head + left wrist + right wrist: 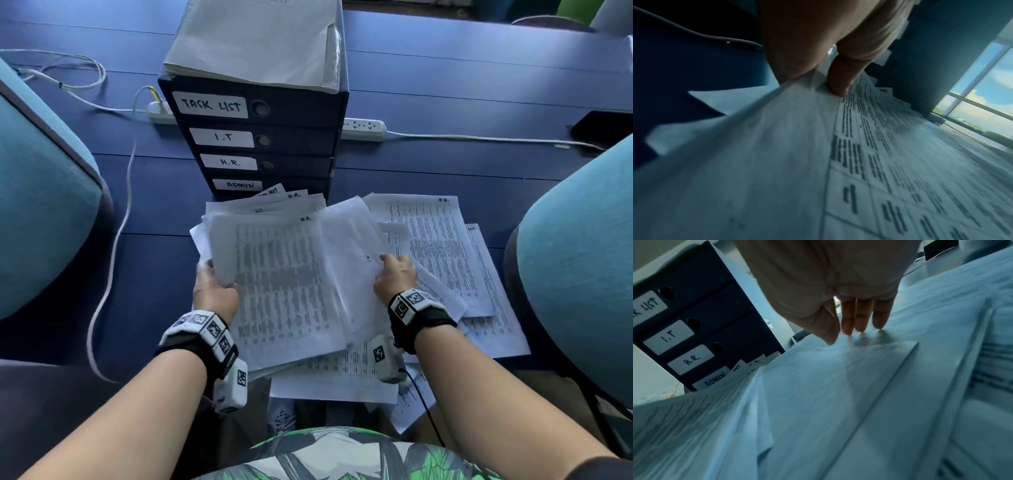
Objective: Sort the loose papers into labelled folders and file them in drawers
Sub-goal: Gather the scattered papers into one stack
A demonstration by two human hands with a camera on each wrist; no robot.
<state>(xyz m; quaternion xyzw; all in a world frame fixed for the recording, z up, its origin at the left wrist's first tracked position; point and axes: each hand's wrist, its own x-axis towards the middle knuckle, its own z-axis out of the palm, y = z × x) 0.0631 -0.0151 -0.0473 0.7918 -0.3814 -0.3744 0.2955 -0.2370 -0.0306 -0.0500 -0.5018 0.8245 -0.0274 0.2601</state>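
A loose heap of printed papers (442, 246) covers the blue table (479, 171) in front of me. My left hand (214, 286) pinches the left edge of a printed sheet (281, 281), thumb on top (838, 78). My right hand (395, 274) rests with straight fingertips (861, 321) on a blank sheet (838, 386) in the middle of the heap. Behind the papers stands a dark drawer unit (260, 137) labelled TASK LIST, I.T, H.R. and ADMIN, all drawers closed. White folders (257, 41) lie on top of it.
A white power strip (363, 128) and its cables (113, 240) run behind and left of the drawer unit. Teal chairs stand at the left (41, 205) and right (582, 274). A dark phone (603, 128) lies at the far right.
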